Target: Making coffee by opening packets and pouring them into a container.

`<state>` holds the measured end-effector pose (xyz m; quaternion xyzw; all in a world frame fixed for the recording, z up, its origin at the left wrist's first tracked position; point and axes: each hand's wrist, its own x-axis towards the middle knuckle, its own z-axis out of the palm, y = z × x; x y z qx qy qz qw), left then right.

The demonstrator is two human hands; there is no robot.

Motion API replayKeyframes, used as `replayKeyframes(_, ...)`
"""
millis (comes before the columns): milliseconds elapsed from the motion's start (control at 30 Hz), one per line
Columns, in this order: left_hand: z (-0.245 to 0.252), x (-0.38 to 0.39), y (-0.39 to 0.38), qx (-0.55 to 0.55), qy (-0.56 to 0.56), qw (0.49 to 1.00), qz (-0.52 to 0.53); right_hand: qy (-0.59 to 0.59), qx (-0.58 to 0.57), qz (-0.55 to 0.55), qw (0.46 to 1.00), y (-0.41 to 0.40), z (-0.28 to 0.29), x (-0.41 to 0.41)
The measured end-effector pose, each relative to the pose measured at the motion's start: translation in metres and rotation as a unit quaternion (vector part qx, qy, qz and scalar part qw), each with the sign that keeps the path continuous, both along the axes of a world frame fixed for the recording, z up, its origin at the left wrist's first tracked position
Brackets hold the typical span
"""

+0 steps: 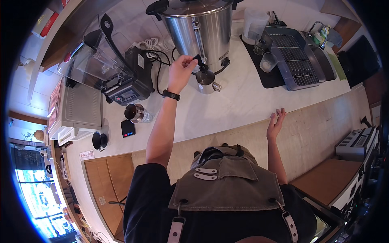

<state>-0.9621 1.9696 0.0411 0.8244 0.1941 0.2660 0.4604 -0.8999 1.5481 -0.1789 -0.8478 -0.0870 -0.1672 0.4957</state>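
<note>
My left hand (pixel 181 71) grips the black tap lever (pixel 198 60) of a large stainless steel hot-water urn (pixel 179 33) between thumb and fingers. Directly below the spout stands a steel pitcher (pixel 206 86), its handle turned towards the right. The pitcher's inside is dark, and I cannot tell how full it is. My right hand (pixel 276 123) hangs by the counter's front edge with its fingers apart, holding nothing. A sight tube (pixel 199 39) runs up the urn's front above the tap.
Left of the urn stands a blender (pixel 133 79) with cables behind it. A metal cup (pixel 134 113) and a small digital scale (pixel 128 128) lie nearer me. On the right, a dish rack (pixel 294 60) and two glasses (pixel 268 63) occupy a black mat (pixel 272 82).
</note>
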Motion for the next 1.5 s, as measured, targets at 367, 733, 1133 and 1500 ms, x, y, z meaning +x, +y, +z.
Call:
replayKeyframes(367, 0.0, 0.003, -0.007, 0.076, -0.033, 0.996, 0.022, -0.004, 0.003, 0.001, 1.0, -0.001, -0.003, 0.001)
replayKeyframes(733, -0.021, -0.026, -0.041, 0.17, -0.106, 0.978, -0.06, -0.013, 0.003, 0.006, 1.0, -0.002, -0.003, 0.002)
replayKeyframes(1133, -0.131, -0.126, -0.065, -0.087, 0.084, 0.993, -0.006, -0.001, 0.068, 0.219, 0.973, 0.111, 0.069, 0.005)
replayKeyframes(1500, -0.13, -0.215, -0.117, -0.135, 0.153, 0.978, 0.035, 0.408, 0.054, 0.419, 0.809, 0.216, 0.096, 0.031)
